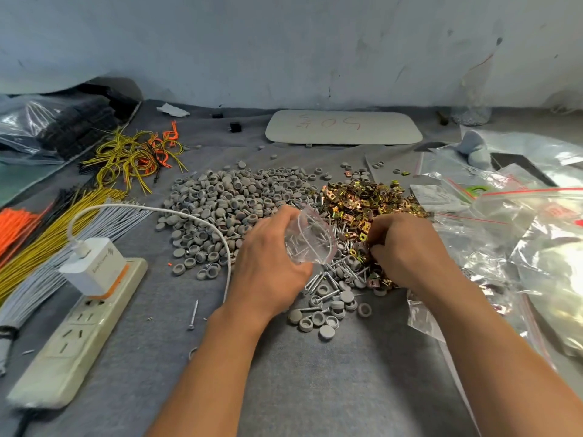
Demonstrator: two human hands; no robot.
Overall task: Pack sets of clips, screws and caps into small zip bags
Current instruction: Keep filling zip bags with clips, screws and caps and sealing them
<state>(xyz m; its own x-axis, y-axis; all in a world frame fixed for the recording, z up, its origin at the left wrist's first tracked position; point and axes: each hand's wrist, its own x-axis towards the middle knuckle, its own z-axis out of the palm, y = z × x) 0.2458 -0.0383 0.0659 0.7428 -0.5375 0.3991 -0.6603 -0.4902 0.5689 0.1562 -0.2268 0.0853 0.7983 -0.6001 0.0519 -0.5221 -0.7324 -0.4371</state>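
Note:
My left hand (271, 257) holds a small clear zip bag (310, 238) open at its mouth; several screws lie inside it. My right hand (407, 247) reaches into the pile of gold metal clips (369, 200), fingers curled and pinching among the clips. A large heap of grey round caps (227, 203) covers the cloth behind and left of my hands. Loose silver screws (325, 282) and a few caps lie under and in front of the bag.
A white power strip (72, 329) with a charger (94, 266) and white cable lies at the left. Yellow, orange and grey wire bundles (50, 222) sit beyond it. Clear plastic bags (520, 222) pile up at the right. A white board (344, 127) lies by the wall.

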